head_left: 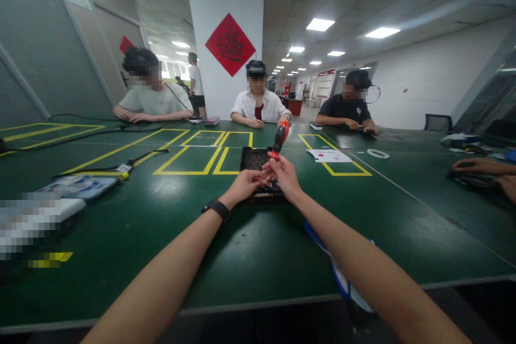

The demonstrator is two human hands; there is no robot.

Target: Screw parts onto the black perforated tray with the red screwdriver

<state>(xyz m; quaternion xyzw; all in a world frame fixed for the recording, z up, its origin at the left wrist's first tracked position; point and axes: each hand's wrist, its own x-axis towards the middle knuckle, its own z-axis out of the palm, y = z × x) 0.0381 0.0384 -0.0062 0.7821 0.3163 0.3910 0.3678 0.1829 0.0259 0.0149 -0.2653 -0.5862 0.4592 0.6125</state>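
Observation:
My right hand (283,174) is closed around the lower part of a screwdriver (279,140), whose red and black handle points up and away from me. My left hand (246,184), with a black band on its wrist, pinches close to the fingers of the right one. What sits between the left fingertips is too small to make out. Both hands are over an open black case (253,158) with a dark, sectioned inside. The hands cover part of the case and the screwdriver's lower end.
Yellow tape rectangles (181,173) mark the green table (226,258). A white paper (328,156) and a white tape roll (378,154) lie to the right. At left are a flat packet (86,185) and cables. Several people sit around; another person's hands (479,165) are at far right.

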